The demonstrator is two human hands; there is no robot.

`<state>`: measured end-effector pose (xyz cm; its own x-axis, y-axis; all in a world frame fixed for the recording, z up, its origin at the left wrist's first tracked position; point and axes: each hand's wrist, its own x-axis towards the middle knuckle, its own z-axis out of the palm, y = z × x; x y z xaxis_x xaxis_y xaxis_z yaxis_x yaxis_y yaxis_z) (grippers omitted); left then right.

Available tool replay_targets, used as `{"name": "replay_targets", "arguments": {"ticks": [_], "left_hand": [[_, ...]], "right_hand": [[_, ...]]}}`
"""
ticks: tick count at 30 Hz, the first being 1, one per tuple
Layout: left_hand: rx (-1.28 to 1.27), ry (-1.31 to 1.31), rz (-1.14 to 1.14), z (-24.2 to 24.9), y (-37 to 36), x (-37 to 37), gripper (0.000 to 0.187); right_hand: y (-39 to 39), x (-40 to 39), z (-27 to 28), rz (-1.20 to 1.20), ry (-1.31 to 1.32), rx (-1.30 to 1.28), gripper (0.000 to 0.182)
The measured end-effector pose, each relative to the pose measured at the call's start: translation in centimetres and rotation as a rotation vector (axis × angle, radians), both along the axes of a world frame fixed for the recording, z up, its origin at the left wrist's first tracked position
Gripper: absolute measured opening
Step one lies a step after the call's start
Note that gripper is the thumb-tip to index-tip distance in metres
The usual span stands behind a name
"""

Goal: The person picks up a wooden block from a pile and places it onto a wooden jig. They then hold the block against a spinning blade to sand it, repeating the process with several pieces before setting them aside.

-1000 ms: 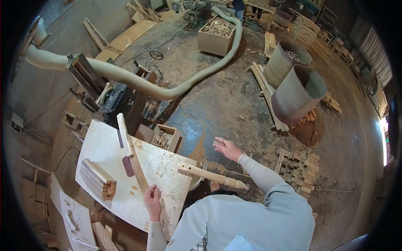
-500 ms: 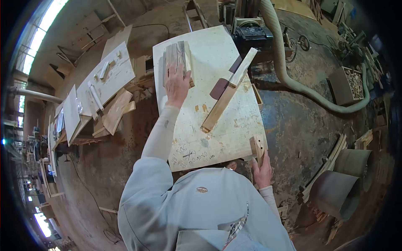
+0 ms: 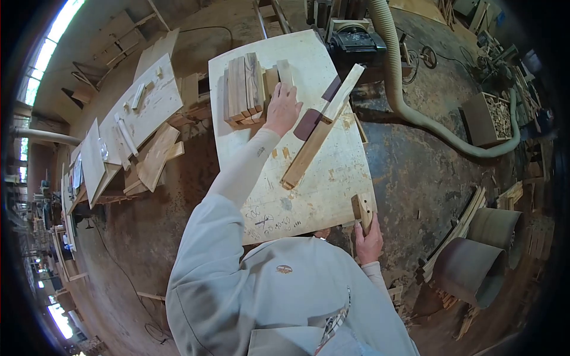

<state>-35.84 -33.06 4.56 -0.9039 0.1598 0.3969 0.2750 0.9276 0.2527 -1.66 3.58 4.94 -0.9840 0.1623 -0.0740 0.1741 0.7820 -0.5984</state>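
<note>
My left hand (image 3: 282, 108) reaches across the pale worktable (image 3: 320, 196) and grips a short wooden block (image 3: 284, 71), pulled a little to the right of a stack of wooden blocks (image 3: 242, 89). My right hand (image 3: 369, 241) is shut on a turned wooden leg (image 3: 363, 210) at the table's near right corner. A long wooden batten (image 3: 323, 126) lies diagonally on the table just right of my left hand, with a dark brown strip (image 3: 310, 121) under it.
A machine (image 3: 351, 43) with a ribbed dust hose (image 3: 409, 113) stands behind the table. A crate of offcuts (image 3: 491, 117) and metal bins (image 3: 475, 270) stand on the floor at right. Benches with boards (image 3: 139, 113) run along the left.
The view turned from the floor at right to the worktable. My left hand moved from the table's near edge to the stack, then right with one block. My right hand took hold of the leg.
</note>
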Motion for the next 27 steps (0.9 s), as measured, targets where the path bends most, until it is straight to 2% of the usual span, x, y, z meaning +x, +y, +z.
{"name": "replay_targets", "arguments": {"ticks": [2,6,8,12,14,18,20,25,27], "left_hand": [[0.102,-0.162,0.117,-1.1,0.8,-1.9,0.064],[0.098,-0.208,0.238,-3.7,2.4,-3.9,0.065],[-0.092,-0.064,0.308,-5.2,3.3,-4.3,0.062],[-0.051,-0.04,0.121,-5.9,4.2,-4.8,0.061],[0.181,0.027,-0.023,-6.2,5.0,-5.0,0.058],[0.39,0.028,0.053,-5.7,6.2,-5.4,0.062],[0.521,-0.111,0.016,-4.6,6.2,-5.5,0.068],[0.474,-0.093,-0.121,-4.1,7.2,-5.4,0.066],[0.613,-0.238,-0.114,-3.9,6.6,-5.5,0.063]], "right_hand": [[-0.1,0.1,0.1,-0.011,-0.006,0.003,0.073],[-0.1,0.0,-0.3,-0.03,0.002,0.0,0.072],[0.0,0.1,-0.8,-0.043,0.008,0.004,0.073],[-0.1,0.0,-1.4,-0.038,0.036,0.024,0.072],[0.0,0.1,-1.4,-0.042,0.041,0.046,0.072],[0.1,0.2,-2.0,-0.034,0.061,0.06,0.072],[0.1,0.1,-2.1,-0.034,0.067,0.05,0.071],[0.0,0.0,-2.0,-0.038,0.045,0.076,0.072],[0.0,0.0,-2.0,-0.038,0.05,0.076,0.073]]}}
